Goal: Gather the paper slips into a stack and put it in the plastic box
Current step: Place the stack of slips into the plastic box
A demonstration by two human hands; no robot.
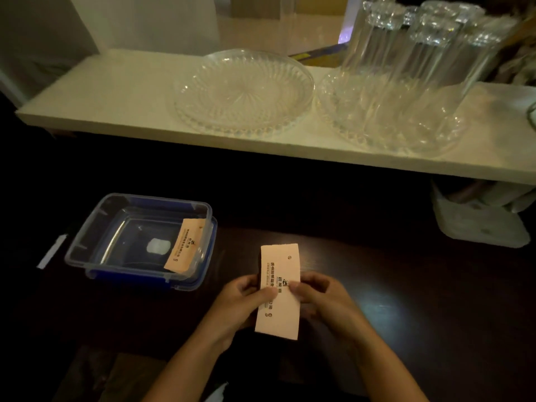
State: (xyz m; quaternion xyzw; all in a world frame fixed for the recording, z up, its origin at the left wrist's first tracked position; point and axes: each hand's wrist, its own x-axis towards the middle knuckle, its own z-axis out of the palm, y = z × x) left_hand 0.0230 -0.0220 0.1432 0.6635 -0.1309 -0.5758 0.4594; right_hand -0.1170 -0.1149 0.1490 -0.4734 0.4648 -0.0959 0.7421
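A stack of pale pink paper slips (282, 265) with black print is held upright over the dark table, in the lower middle of the view. My left hand (242, 298) grips its left edge and my right hand (319, 297) grips its right edge, thumbs on the front. To the left sits the clear plastic box (95, 227) on a blue lid, open. One pink slip (185, 245) leans against the box's right inner wall.
A white shelf (116, 91) runs across the back, bearing a glass plate (200, 117) and a second plate (446, 137) with several upturned glasses (406, 53). A white strip (52, 252) lies left of the box. A pale bag (478, 224) sits at the right.
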